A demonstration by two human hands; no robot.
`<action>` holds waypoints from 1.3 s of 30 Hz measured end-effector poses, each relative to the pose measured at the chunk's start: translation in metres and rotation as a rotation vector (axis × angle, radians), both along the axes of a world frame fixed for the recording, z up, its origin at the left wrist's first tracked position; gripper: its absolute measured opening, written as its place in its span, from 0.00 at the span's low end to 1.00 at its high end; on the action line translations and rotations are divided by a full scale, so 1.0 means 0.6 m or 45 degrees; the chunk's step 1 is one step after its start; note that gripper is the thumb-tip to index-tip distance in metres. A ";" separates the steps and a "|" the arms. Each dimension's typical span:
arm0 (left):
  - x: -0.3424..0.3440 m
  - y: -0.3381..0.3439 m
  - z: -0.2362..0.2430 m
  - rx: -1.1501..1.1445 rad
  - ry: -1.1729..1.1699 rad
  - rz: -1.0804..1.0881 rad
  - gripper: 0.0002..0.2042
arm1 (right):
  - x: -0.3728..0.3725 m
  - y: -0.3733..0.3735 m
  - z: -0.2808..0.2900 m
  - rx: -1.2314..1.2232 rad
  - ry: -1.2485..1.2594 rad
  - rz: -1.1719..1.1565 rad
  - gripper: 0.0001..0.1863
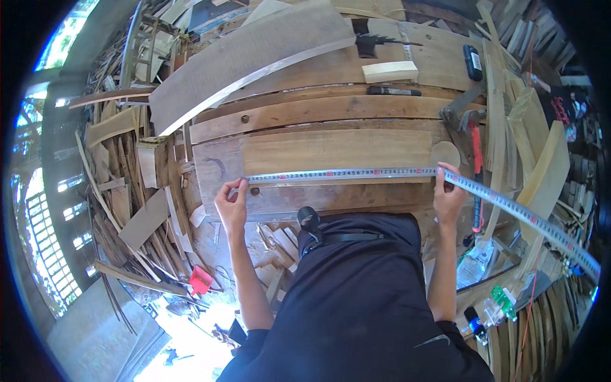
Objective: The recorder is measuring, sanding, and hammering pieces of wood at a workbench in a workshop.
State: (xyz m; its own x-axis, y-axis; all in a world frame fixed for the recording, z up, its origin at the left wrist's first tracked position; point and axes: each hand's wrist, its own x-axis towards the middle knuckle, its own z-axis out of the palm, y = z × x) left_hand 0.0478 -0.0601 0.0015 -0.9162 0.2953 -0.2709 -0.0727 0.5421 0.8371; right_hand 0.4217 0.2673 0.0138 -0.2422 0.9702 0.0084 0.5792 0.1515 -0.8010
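A silver tape measure blade (344, 174) lies stretched across a rectangular light wooden board (337, 148) on the workbench, along the board's near edge. My left hand (231, 198) is closed in a pinch on the blade's left end, at the board's left side. At the board's right end my right hand (449, 198) grips the blade between thumb and fingers. From there the blade runs on past that hand, slanting down to the right edge of the view. The tape's case cannot be made out.
A large curved plank (254, 63) lies at the back left. Behind the board are a black marker (393, 91), a small wood block (389, 71) and a dark bottle-like item (472, 62). A red-handled tool (475, 143) lies right of it. Scrap wood (121, 184) is piled left.
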 end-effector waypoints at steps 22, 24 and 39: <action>0.003 -0.002 0.015 0.179 -0.186 -0.099 0.07 | 0.017 -0.014 0.001 -0.011 0.016 0.019 0.07; 0.002 0.009 0.025 0.190 -0.141 -0.072 0.08 | 0.011 -0.010 0.008 0.007 0.024 -0.003 0.07; -0.021 0.043 0.038 0.000 -0.111 -0.063 0.10 | -0.001 0.005 0.008 0.074 -0.055 -0.001 0.08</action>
